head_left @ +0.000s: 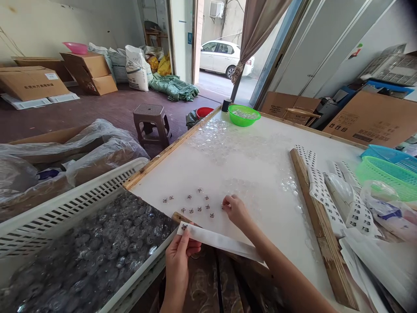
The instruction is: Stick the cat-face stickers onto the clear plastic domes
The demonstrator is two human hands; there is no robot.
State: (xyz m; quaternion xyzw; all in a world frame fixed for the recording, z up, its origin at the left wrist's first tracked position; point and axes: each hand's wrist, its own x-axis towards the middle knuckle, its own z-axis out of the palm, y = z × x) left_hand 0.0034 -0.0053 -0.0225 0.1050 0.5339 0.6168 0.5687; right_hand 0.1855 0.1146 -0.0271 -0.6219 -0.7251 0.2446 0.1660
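Head view, the only one. Lower centre: left hand pinches one end of a white strip between thumb and fingers, a dark printed figure showing beside the thumb. Gripping only the end seems meant to leave that figure uncovered. The strip slants along the near table edge toward the right forearm; whether the two touch, cannot tell.

Just right of centre: right hand is down at the white table, thumb and forefinger pressed together, other fingers curled. A dark speck shows at the fingertips; cannot tell whether it is pinched or pushed against the surface.

Left of that hand, a loose scatter of small dark prints, set apart from one another, likely so none overlap and each can be reached singly. Clear discs spread farther up the table; the wooden rim probably stops them sliding off.

Lower left: white crate full of clear rounds with dark marks, close by the left hand, presumably for short reach. Right: wooden plank, apparently dividing the printed strips from the discs.
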